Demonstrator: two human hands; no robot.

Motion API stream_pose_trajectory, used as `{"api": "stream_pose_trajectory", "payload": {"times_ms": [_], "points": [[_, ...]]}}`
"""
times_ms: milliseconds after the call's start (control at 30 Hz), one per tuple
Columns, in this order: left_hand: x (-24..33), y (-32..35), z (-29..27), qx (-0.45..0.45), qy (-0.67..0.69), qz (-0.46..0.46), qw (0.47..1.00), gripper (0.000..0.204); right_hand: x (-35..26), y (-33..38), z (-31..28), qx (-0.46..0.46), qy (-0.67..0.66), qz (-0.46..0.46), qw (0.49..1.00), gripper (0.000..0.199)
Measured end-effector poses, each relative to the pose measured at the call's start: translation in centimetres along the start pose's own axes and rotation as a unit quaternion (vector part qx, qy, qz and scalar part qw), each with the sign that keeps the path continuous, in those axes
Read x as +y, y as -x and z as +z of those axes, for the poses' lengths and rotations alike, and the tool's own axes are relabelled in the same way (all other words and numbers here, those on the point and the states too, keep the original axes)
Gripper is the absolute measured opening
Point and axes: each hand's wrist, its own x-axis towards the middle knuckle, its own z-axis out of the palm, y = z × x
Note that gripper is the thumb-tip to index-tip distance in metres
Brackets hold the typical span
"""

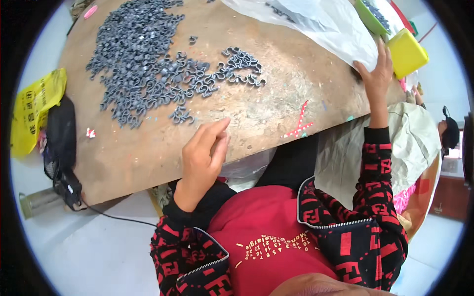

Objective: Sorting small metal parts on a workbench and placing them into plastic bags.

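A large heap of small grey curved clips spreads over the wooden table, thinning out toward the middle. My left hand hovers at the table's near edge, just below the nearest clips, with its index finger and thumb apart and nothing seen between them. To the right, my right hand stretches its fingers over the table's edge, thumb spread away. It lies between a white plastic sheet or bag and a yellow plastic box. Whether its fingers touch either one, I cannot tell.
A green basin of grey pieces stands at the far right. Red dotted tape crosses on the wooden table. At left hang a yellow bag and a black bag. A pale sack rests right; another person is beyond.
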Motion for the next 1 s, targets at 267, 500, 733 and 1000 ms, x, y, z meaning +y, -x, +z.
{"api": "stream_pose_trajectory", "payload": {"times_ms": [267, 500, 733, 1000], "points": [[-0.4, -13.2, -0.2, -0.03, -0.205, 0.179, 0.962, 0.034, 6.8, 2.6, 5.0, -0.198, 0.025, 0.191, 0.961, 0.052], [-7.7, -29.0, 4.7, 0.091, -0.346, 0.147, 0.922, 0.074, 3.0, 0.5, 6.4, -0.159, -0.201, 0.254, 0.933, 0.039], [-11.6, -38.6, 6.5, -0.001, -0.127, 0.041, 0.991, 0.057, 1.5, -0.9, 2.7, -0.149, -0.213, 0.259, 0.93, 0.028], [-15.3, -42.4, 4.6, 0.206, -0.31, 0.151, 0.916, 0.02, 2.7, -2.4, 6.7, -0.129, -0.275, 0.286, 0.909, 0.031]]}}
